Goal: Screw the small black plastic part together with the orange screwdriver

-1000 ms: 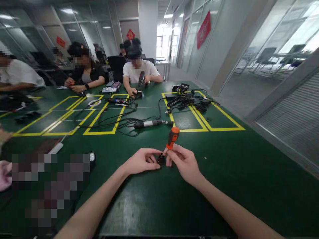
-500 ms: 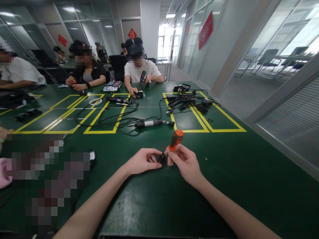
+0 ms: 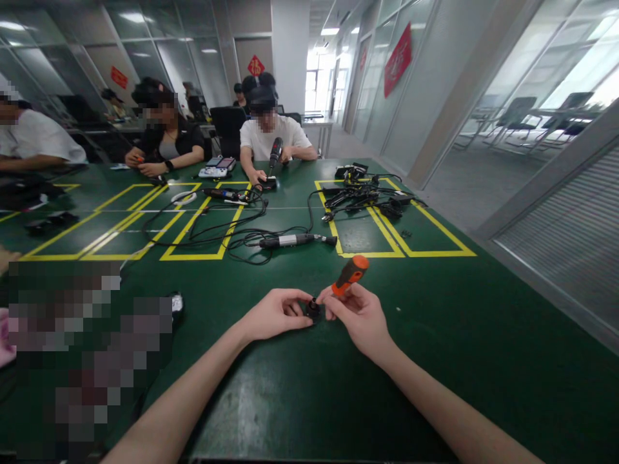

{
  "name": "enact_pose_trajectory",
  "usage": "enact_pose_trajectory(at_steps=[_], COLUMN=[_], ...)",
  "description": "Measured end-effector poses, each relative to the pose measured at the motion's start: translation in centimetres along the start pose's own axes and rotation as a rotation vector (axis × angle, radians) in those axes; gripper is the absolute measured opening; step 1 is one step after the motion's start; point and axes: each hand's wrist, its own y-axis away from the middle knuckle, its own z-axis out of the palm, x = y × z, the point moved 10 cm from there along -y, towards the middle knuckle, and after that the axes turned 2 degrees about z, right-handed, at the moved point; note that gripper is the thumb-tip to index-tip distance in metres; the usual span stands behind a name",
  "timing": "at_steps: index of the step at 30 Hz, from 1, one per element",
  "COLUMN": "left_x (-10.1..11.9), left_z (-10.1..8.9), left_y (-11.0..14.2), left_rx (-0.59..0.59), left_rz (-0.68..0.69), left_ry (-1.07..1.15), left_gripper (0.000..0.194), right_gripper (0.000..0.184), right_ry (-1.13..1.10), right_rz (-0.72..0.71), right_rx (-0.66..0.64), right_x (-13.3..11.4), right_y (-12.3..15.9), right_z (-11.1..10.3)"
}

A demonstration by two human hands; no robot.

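a: what's nearest to us?
b: the near edge of the green table (image 3: 271,399), with both bare forearms reaching in over it.
a: and the left hand (image 3: 278,314)?
b: narrow. its thumb and forefinger curl around the small black fitting (image 3: 313,310), pinching it from the left. that piece sits on the tabletop between the two hands, in from the near edge, a short tube standing up from its wider base.
a: the right one?
b: the right hand (image 3: 360,316) is just beside the fitting, fingers closed on the orange-and-grey screwdriver (image 3: 351,275). the handle leans up, to the right and away. the lower end is hidden by the fingers, so i can't tell whether the tip touches anything.
a: further in?
b: a black-and-grey corded handheld power tool (image 3: 287,241) lies crosswise beyond the hands, its black cord (image 3: 213,241) looping toward the left side of the table.
a: and toward the far right corner?
b: a heap of black cables (image 3: 358,193), across yellow tape outlines (image 3: 370,253).
a: at the far edge?
b: a person in a white shirt (image 3: 285,134), a cordless drill (image 3: 276,151) in hand, pointing down at a small black block (image 3: 267,183). farther left along that edge sits another person in a black jacket (image 3: 191,138).
a: beyond them?
b: a red diamond sign (image 3: 256,66) on the back wall.
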Motion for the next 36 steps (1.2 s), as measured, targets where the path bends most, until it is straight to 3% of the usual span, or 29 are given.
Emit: enact_pose_trajectory(at_steps=[4,11,24,30,36], left_x=[-0.1,-0.2,0.1,0.1,0.1], left_z=[-0.1,0.0,0.0,0.1,0.0], left_y=[-0.1,0.0,0.1,0.1,0.1], left_rx=[0.005,0.008,0.002,0.002,0.014], left_rz=[0.012,-0.004,0.007,0.006,0.01], left_ry=[0.017,0.017,-0.016,-0.011,-0.017], left_gripper=[0.047,0.05,0.047,0.047,0.049], right_gripper=[0.031,0.035,0.026,0.025,0.019], right_ry=[0.015,-0.032,0.062,0.003,0.053], right_rz=[-0.04,0.014,-0.073,-0.013,-0.046], right_rx=[0.002,0.002,0.006,-0.04,-0.023], right_x=[-0.8,0.2,-1.5,-0.5,-0.8], right_y=[0.0,0.2,0.0,0.2,0.5], right_z=[-0.1,-0.2,-0.3,0.1,-0.1])
